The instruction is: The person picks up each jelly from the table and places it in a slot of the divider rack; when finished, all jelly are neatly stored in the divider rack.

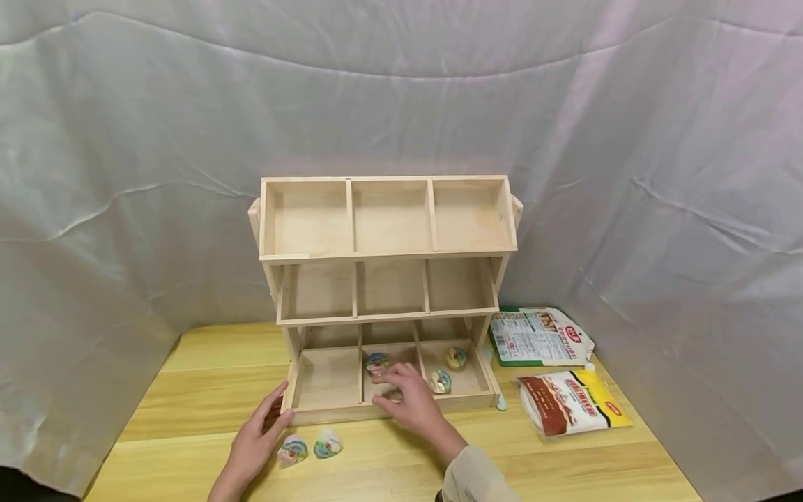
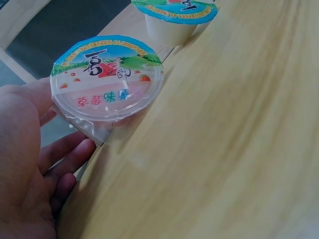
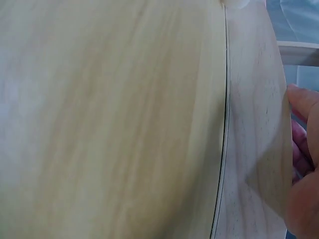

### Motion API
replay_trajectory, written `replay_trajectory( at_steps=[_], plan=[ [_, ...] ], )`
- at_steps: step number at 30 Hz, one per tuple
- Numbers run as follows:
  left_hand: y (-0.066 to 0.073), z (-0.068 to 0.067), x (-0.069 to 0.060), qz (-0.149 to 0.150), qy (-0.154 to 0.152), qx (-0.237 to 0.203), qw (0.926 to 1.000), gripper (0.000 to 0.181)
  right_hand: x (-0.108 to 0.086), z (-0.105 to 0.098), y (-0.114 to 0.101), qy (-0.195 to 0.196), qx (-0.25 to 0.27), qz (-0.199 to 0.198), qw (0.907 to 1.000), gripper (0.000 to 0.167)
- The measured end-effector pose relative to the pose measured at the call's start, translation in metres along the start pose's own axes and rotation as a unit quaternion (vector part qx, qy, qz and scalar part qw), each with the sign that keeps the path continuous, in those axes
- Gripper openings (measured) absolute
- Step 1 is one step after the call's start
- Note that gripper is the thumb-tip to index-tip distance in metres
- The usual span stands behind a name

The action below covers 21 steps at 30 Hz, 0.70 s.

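Note:
A three-tier wooden rack stands on the table, each tier split into three compartments. My left hand rests against the left front corner of its bottom tier, fingers loosely bent. Beside that hand on the table are two jelly cups, one with a strawberry-printed lid and another to its right. My right hand reaches into the bottom middle compartment, fingers bent; whether it pinches something pale beneath it is hidden. A jelly cup lies behind its fingertips. Two more jelly cups sit in the bottom right compartment.
To the rack's right lie a green-and-white food packet and a red, white and yellow packet. Grey cloth hangs behind and at both sides. The two upper tiers overhang the back of the bottom one.

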<state>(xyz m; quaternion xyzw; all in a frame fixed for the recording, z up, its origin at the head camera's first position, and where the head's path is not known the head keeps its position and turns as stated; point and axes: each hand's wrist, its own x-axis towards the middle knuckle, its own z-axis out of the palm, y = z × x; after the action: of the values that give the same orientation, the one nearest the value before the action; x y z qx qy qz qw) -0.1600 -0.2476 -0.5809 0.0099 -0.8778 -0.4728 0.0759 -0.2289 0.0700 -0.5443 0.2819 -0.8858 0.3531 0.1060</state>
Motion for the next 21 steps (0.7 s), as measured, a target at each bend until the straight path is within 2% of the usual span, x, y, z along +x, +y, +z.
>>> replay_trajectory(
  at_steps=[5,10,16,21],
  plan=[
    [0.000,0.000,0.000,-0.005,-0.001,0.001,1.0000,0.058,-0.002,-0.008,-0.001,-0.004,0.022,0.012,0.9997,0.033],
    [0.000,0.001,0.000,-0.005,0.001,-0.002,1.0000,0.057,-0.005,-0.036,0.007,0.017,0.017,0.017,0.9996,0.032],
    [0.001,0.000,0.000,0.000,0.001,0.004,1.0000,0.057,-0.018,-0.078,0.042,0.082,-0.007,0.022,0.9964,0.032],
    [0.001,0.000,0.000,-0.001,-0.002,0.007,1.0000,0.057,-0.034,-0.106,0.075,0.093,-0.025,0.066,0.9932,0.034]
  ],
)
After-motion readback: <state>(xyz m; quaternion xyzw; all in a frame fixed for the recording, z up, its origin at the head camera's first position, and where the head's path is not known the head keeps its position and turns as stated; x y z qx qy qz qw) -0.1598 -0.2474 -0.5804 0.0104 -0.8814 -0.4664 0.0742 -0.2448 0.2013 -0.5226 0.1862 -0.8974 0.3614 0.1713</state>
